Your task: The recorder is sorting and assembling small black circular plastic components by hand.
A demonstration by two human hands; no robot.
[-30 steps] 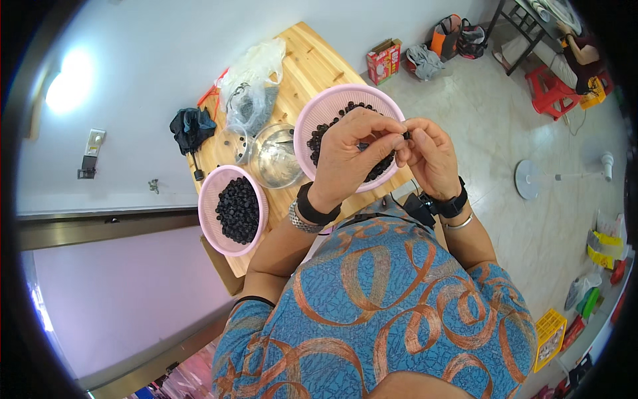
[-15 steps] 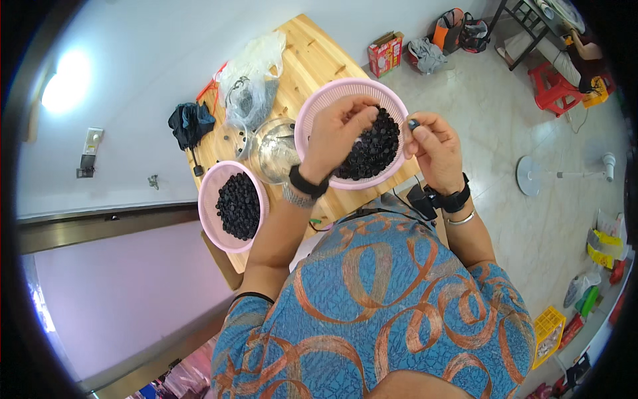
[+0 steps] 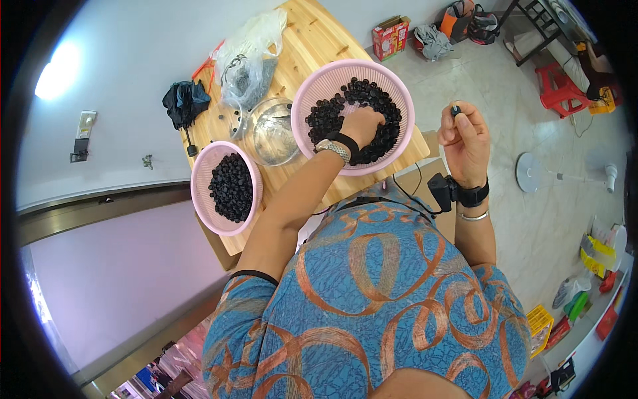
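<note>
My left hand is down in the large pink plastic basket, its fingers curled among many small black round caps. The fingertips sink into the pile, so what they pinch is hidden. Off the basket's right side, over the floor, my right hand is closed, pinching one small dark cap between thumb and fingers. A smaller pink basket, also filled with black caps, stands at the left edge of the wooden table.
Between the baskets sits a clear round container, with a clear plastic bag of dark pieces behind it. A folded black umbrella lies at the table's left edge. A red box stands on the floor beyond.
My left hand has dropped from above the basket into the caps. My right hand has moved right, away from the rim, still pinching a small dark cap. The view has shifted slightly.
</note>
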